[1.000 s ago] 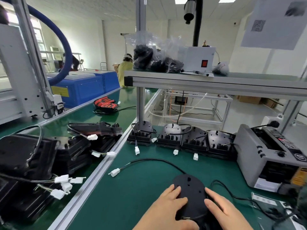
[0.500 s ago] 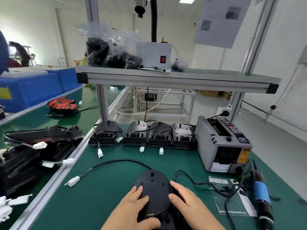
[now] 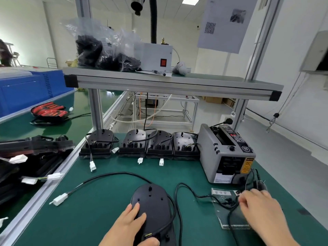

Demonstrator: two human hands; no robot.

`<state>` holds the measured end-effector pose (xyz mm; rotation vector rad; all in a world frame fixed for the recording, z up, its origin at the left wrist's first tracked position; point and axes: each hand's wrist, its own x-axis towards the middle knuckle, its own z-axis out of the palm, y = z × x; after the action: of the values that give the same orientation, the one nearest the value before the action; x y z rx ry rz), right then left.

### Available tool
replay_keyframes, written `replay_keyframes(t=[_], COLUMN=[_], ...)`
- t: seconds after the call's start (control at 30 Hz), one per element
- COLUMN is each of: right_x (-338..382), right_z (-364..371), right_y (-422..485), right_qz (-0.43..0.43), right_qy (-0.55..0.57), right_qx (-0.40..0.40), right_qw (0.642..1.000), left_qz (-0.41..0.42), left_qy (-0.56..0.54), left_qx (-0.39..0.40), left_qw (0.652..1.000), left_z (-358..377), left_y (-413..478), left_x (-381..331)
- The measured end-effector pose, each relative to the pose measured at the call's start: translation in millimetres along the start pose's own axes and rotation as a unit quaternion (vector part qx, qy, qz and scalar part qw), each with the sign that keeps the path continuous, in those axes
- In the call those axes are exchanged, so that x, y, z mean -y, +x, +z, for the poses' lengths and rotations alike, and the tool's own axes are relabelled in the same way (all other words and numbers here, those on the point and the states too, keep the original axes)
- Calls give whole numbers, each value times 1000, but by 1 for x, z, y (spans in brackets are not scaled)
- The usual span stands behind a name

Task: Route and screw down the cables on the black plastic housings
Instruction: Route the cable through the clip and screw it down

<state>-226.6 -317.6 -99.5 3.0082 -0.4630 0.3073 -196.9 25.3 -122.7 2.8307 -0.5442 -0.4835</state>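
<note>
A black oval plastic housing (image 3: 150,201) lies flat on the green mat near the front edge. Its black cable (image 3: 113,174) loops away to the left and ends in a white connector (image 3: 59,199). My left hand (image 3: 127,226) rests on the housing's left side with the fingers lying flat on top. Off to the right, my right hand (image 3: 260,210) hovers over a small clear plastic bag (image 3: 223,197), fingers loosely spread and blurred, holding nothing I can see. A black tool end (image 3: 257,183) shows just beyond its fingertips.
Several finished housings (image 3: 142,144) stand in a row at the back with white connectors hanging forward. A grey tape dispenser (image 3: 225,153) stands at the back right. More black housings (image 3: 32,150) are piled on the left conveyor. An aluminium shelf (image 3: 168,84) spans overhead.
My right hand has left the housing and moved right to the plastic bag. My left hand stays on the housing. The view has swung to the right.
</note>
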Motion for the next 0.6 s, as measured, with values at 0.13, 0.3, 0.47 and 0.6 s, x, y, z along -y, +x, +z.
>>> replay_keyframes(t=[0.13,0.3,0.47,0.6], right_x=[-16,-18,-20,-21], right_z=[8,18,21,24], right_y=[14,20,22,27], right_qz=[20,28,20,38], right_qy=[-50,-35,-56,-78], right_qx=[12,17,9,20], right_qw=[998,999,998,996], left_qz=[1,0,10,8], left_qy=[-1,-25,-68,-56], left_qx=[-14,-14,-23,-32], left_qw=[1000,1000,997,998], left_z=[7,3,1,3], left_y=[3,-5,-13,-16], left_x=[3,-2,-5,-6])
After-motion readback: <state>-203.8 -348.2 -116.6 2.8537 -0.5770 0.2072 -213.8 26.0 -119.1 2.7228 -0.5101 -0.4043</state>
